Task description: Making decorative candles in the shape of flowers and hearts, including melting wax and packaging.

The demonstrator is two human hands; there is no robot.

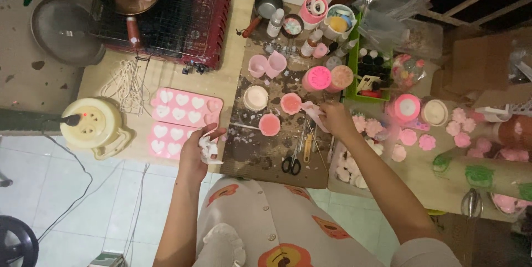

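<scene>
Pink heart moulds (183, 120) are lying flat at the left, just beside the left hand (200, 146), which is closing around a crumpled white tissue (209, 149), likely for wiping. Scissors (292, 163) are resting on the stained board (260, 159). The right hand (334, 117) is pinching a pale pink scrap (313, 113) near small pink cups (290, 103); its exact kind is remaining unclear.

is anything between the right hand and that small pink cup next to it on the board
Nothing visible. The right hand holds a pale wad at the edge of the small pink cup, with only stained board around it. The scissors lie nearer the person, out of the way.
</scene>
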